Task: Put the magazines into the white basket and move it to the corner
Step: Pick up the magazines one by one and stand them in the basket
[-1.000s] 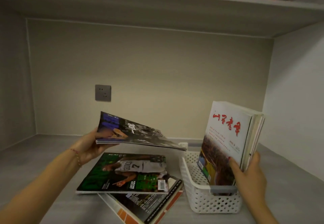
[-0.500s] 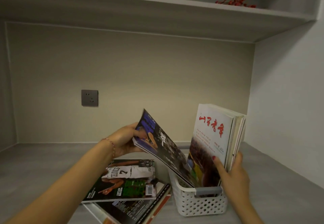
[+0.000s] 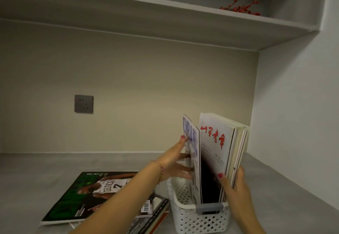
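Left hand (image 3: pixel 174 162) is pinching a blue magazine (image 3: pixel 191 142) into the white basket (image 3: pixel 183 213) — right hand (image 3: pixel 236 191) gripping the stack (image 3: pixel 216 153) inside; flat magazines (image 3: pixel 78 197) beside it likely waiting next.

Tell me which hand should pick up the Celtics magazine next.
Left hand, after releasing the blue magazine: it is nearer the Celtics magazine, left of the white basket; the right hand holds the upright stack.
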